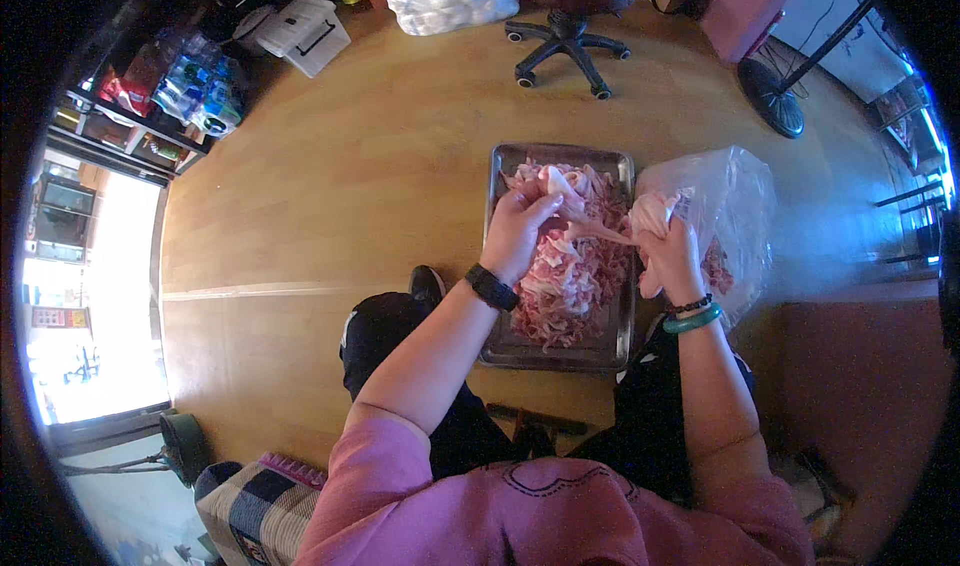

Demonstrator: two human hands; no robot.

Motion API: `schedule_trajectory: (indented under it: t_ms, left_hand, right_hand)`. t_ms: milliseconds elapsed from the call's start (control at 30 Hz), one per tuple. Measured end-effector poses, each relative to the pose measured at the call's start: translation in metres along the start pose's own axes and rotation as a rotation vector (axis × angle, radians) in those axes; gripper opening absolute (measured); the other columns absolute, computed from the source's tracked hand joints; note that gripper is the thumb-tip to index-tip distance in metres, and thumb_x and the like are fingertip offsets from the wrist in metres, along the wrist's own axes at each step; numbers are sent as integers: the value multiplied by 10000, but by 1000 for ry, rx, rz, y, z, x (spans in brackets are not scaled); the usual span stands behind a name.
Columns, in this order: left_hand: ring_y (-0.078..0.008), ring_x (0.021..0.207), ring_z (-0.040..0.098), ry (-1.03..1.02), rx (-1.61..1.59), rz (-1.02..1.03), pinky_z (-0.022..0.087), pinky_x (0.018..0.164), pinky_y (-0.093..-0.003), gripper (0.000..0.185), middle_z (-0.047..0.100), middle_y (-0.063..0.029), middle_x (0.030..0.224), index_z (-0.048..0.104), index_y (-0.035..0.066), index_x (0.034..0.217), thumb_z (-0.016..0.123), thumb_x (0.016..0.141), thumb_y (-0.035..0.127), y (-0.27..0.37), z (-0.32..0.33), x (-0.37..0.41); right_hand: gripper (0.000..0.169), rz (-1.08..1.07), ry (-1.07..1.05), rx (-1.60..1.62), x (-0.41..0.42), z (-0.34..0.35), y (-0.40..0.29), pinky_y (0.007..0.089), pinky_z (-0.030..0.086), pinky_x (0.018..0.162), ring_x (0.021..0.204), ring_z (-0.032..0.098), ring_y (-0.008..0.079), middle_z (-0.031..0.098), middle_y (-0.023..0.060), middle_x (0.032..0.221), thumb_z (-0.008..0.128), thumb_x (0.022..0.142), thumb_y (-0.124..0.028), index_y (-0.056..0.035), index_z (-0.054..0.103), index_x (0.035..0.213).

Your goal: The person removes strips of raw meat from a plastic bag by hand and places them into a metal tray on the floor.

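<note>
My left hand [523, 225] grips one end of a pale pink strip of raw meat [596, 230] above the tray. The strip stretches across to my right hand [673, 255], which is closed on a folded clump of raw meat [654, 215]. Beneath my left hand, a rectangular metal tray [556, 357] on the floor holds a long heap of raw meat pieces [566, 288]. Just right of the tray stands a clear plastic bag [739, 206], with more meat showing through its side. My right hand is at the bag's left edge.
A wheeled stool [566, 41] and a bag of white round items [450, 0] stand beyond the tray. A clear lidded bin [311, 33] sits far left. The round base [771, 99] of a pole stand is at right. A checked cloth [259, 506] covers something lower left.
</note>
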State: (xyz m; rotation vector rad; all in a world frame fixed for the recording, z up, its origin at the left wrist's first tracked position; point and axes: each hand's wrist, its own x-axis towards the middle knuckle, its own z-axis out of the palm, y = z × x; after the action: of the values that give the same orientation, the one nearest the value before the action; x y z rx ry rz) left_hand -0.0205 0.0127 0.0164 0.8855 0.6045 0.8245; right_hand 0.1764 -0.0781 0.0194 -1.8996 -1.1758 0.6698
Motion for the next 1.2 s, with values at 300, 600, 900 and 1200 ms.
schedule_trajectory:
  t_ms: [300, 600, 900, 1200]
  left_hand:
    - [-178, 845, 554, 57, -153, -11, 445, 761, -297, 178, 577, -89, 913, 526, 5, 938, 506, 792, 105, 10, -1, 0]
    - [-199, 850, 557, 4, -156, 18, 438, 762, -309, 186, 582, -109, 899, 519, -6, 951, 467, 806, 98, 10, -6, 1]
    - [-185, 804, 555, -19, -225, -12, 451, 709, -303, 157, 576, -85, 885, 521, 23, 943, 438, 831, 96, -2, 3, -1]
    - [-93, 694, 523, -55, 53, 4, 436, 630, -222, 132, 556, -25, 793, 513, 11, 897, 452, 846, 116, -13, 20, -5]
  right_hand:
    - [315, -29, 128, -14, 9, -13, 14, 363, 454, 624, 753, 581, 289, 584, 177, 811, 602, 666, -129, -1, 535, 946]
    - [176, -7, -144, -237, -3, -2, -13, 348, 449, 564, 628, 578, 266, 581, 148, 664, 599, 653, -139, -1, 581, 760]
    - [213, -106, -320, -352, -17, 15, -21, 357, 462, 631, 705, 588, 314, 581, 203, 698, 620, 610, -142, 25, 567, 730]
    - [194, -177, -6, 323, -18, 31, -35, 264, 428, 670, 743, 531, 110, 584, 57, 786, 596, 707, -87, -12, 540, 876]
